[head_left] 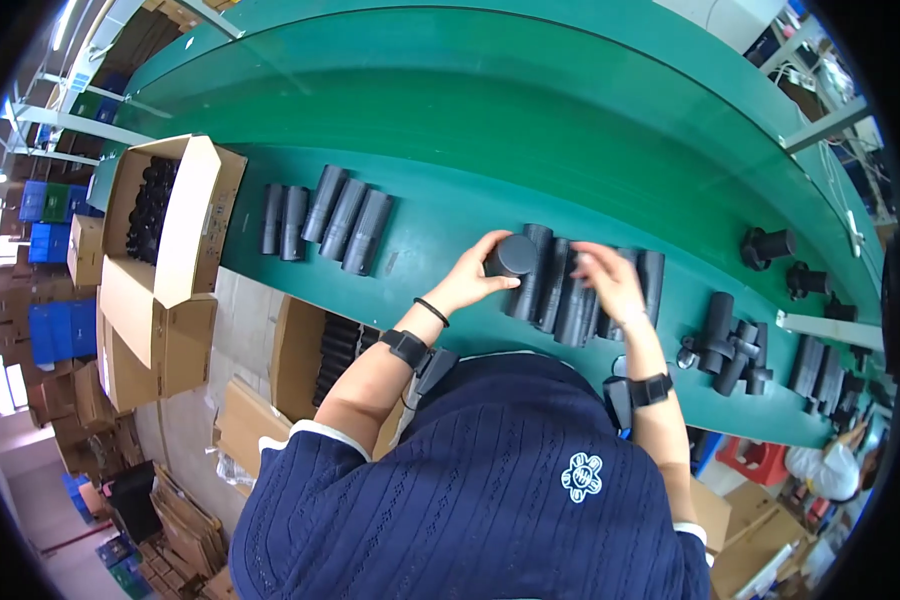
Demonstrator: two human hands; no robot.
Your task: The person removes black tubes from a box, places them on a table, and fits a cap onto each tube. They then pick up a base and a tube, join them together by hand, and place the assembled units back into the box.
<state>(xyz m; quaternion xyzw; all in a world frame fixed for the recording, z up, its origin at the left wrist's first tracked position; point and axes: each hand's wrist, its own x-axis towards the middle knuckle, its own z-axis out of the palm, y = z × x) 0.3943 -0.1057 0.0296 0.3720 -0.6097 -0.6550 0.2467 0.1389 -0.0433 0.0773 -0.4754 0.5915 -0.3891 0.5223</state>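
- Left hand (475,272): forearm angled up and rightward from the lower left; thumb and fingers curled around the side of one black tube, closed only as far as its width allows.
- Right hand (615,287): forearm rising from the lower right, leaning slightly left; hand above the tube row, fingers pointing left and partly bent. Fingertips blurred; cannot tell whether they grip anything.
- Carton (198,215), at the bench's left end: flaps open; many small black parts (152,208) inside, packed close.
- Lower carton (295,350), below the bench's near edge: open; black tubes (338,352) stacked inside, partly hidden by the left arm.
- Held tube (515,256): over the green bench (435,235), just beside the left end of the tube row; round end facing up toward the viewer, long axis strongly foreshortened, seemingly near upright.
- Tube row (553,288): side by side beneath and beside the right hand; lying flat, long axes running away from the person, far ends leaning slightly right.
- Left group (343,222): five tubes lying flat, long axes likewise away from the person.
- Right group (720,332): black tubes and fittings, lying together.
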